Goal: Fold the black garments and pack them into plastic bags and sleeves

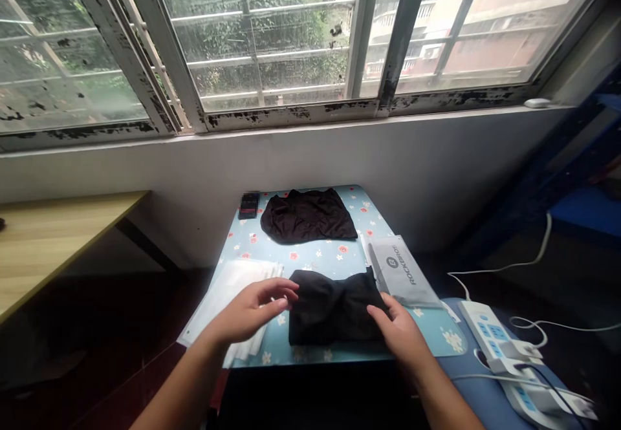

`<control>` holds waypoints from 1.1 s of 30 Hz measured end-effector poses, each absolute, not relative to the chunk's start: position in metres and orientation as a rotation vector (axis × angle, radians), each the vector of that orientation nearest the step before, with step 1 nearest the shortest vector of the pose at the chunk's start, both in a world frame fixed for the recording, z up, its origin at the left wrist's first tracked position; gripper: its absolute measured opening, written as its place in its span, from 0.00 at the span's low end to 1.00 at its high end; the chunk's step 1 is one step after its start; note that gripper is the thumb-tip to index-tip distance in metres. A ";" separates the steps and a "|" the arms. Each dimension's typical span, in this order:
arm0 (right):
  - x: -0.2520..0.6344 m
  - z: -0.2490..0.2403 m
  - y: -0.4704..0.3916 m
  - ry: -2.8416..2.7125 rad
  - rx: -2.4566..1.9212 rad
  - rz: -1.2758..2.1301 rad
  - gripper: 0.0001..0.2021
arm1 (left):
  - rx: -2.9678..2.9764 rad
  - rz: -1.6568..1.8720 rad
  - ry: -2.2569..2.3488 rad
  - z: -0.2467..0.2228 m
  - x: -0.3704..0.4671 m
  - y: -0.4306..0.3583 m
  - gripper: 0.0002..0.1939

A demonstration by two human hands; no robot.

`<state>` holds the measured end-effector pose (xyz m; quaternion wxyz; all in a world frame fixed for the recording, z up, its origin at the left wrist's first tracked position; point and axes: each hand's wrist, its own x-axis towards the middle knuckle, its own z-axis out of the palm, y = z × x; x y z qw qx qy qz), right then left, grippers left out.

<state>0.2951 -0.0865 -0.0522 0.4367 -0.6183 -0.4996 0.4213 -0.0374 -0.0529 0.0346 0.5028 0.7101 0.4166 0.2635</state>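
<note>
Black cloth [334,317], near front edge of counter [323,260]; right hand [402,330] pinching right side, left hand [250,313] loosely spread beside; seemingly arranging; next likely calls for left grip.

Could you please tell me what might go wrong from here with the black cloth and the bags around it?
The white bags lie at the left edge of the table, close to the left hand, so a sweep could drag them off. The printed bag lies close to the right hand and might get nudged over the right edge. The black cloth lies near the front edge and could slip if pulled.
</note>
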 end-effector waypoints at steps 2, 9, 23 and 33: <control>0.294 -0.052 -0.086 -1.123 -1.431 1.153 0.15 | 1.939 0.677 1.143 0.028 -0.021 -0.060 0.16; 0.285 -0.039 -0.080 -0.858 -1.379 1.220 0.24 | 2.313 0.502 1.260 0.005 0.006 -0.065 0.22; 0.289 -0.006 -0.065 -0.800 -1.251 1.202 0.27 | 2.511 0.198 1.229 -0.029 0.008 -0.047 0.31; 0.183 0.005 -0.099 -1.480 -1.258 0.947 0.20 | 2.072 0.724 1.393 -0.010 -0.027 -0.018 0.22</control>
